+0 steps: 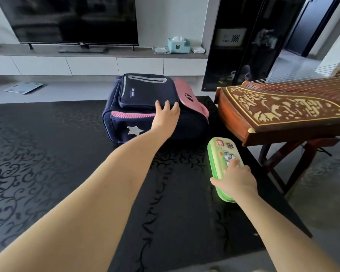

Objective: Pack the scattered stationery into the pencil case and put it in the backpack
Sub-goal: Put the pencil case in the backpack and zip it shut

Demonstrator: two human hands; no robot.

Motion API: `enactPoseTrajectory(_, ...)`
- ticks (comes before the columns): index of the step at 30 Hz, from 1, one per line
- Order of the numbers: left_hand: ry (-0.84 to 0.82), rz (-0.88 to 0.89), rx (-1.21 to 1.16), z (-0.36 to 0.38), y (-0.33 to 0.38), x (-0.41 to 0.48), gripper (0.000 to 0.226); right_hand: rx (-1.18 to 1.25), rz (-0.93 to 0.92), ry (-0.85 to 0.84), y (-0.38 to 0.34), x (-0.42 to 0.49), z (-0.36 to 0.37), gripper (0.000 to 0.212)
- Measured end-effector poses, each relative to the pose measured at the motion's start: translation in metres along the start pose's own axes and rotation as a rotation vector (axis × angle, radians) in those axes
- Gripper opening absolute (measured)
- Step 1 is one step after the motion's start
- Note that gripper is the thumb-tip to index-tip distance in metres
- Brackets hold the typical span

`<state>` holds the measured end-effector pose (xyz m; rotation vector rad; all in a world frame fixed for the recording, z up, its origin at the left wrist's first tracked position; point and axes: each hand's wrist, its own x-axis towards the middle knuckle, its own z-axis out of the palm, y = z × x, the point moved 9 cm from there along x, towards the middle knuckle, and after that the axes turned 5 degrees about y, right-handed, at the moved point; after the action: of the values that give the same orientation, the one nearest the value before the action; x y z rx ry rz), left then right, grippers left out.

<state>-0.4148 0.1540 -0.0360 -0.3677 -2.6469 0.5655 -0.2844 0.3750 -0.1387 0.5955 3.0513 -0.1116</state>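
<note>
A navy backpack [137, 107] with pink trim and a silver star lies on the far part of the black table [67, 154]. My left hand [166, 116] rests on its near top edge by the front pocket, fingers spread. A green pencil case [221, 154] with cartoon pictures lies closed on the table to the right of the backpack. My right hand [237, 178] grips its near end, thumb on the left side and fingers on top. No loose stationery shows on the table.
A carved wooden zither [283, 110] on a stand juts in from the right, just beyond the pencil case. Behind the table stand a low TV cabinet [86, 63] with a television, a tissue box [178, 45], and a scale [24, 87] on the floor.
</note>
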Motion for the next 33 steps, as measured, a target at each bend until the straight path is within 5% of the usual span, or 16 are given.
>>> enactPoseTrajectory(6,0.012,-0.04,-0.117,0.01,-0.04,-0.04,0.044,-0.06,-0.019,0.007,0.001,-0.002,-0.001,0.106)
enactPoseTrajectory(10,-0.039,-0.139,-0.177,0.018,-0.126,-0.117,0.047,-0.059,-0.014,-0.029,0.0,-0.009,-0.006,0.105)
enactPoseTrajectory(14,-0.013,-0.445,-0.341,0.014,-0.209,-0.221,0.039,-0.051,-0.008,-0.056,-0.006,-0.027,-0.011,0.107)
enactPoseTrajectory(18,0.016,-0.947,-0.806,0.014,-0.242,-0.301,0.042,-0.079,-0.051,-0.119,-0.023,-0.062,-0.008,0.109)
enactPoseTrajectory(21,-0.056,-0.93,-0.875,0.022,-0.236,-0.328,0.035,-0.204,-0.055,-0.186,-0.042,-0.09,-0.013,0.108)
enactPoseTrajectory(23,-0.075,-0.856,-0.914,0.028,-0.23,-0.335,0.035,-0.242,-0.177,-0.085,-0.075,-0.108,-0.031,0.087)
enactPoseTrajectory(25,-0.07,-0.842,-0.935,0.028,-0.229,-0.338,0.033,-0.038,-0.37,0.033,-0.12,-0.128,-0.047,0.057)
enactPoseTrajectory(27,-0.026,-0.828,-0.95,0.021,-0.233,-0.336,0.027,0.275,-0.445,-0.027,-0.154,-0.147,-0.049,0.047)
enactPoseTrajectory(33,-0.032,-0.785,-0.994,0.008,-0.239,-0.351,0.027,0.779,-0.423,-0.189,-0.192,-0.166,-0.048,0.076)
